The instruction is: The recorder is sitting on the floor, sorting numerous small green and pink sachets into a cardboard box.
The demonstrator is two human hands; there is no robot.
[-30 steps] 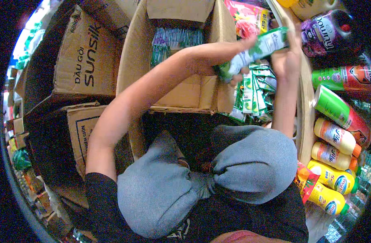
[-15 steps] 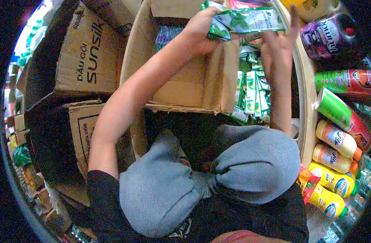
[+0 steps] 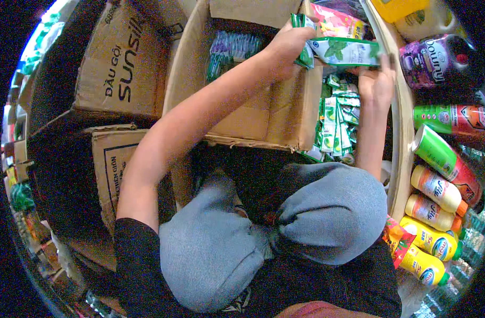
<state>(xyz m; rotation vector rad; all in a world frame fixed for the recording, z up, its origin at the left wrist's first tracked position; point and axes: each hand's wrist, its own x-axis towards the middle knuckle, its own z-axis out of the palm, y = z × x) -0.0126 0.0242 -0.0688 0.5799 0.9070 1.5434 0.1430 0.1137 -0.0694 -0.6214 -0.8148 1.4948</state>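
Stretched out over the open cardboard box (image 3: 308,106), my left hand (image 3: 291,46) is closed around a folded part of a green-and-white sachet strip (image 3: 340,51). The strip's flat length with a leaf picture reaches right to my right hand (image 3: 376,84), whose fingers, blurred a little, are closed at its far end. Beneath and between my hands, many loose green-and-white sachets (image 3: 335,124) lie heaped to the right of the box. Inside the box, at its far left, stands a row of purple-and-green sachets (image 3: 234,46).
A large brown carton (image 3: 113,69) stands at left, with another carton (image 3: 115,159) nearer me. Along the right, past a pale wooden edge (image 3: 404,138), sit a purple pouch (image 3: 430,61), green-and-red cans (image 3: 448,164) and yellow bottles (image 3: 430,238). A pink packet (image 3: 338,21) lies beyond the strip.
Both hands and the sachet strip have shifted right and slightly nearer me in the picture. My right fingers, raised and spread before, are now closed at the strip's end. The view has moved a little.
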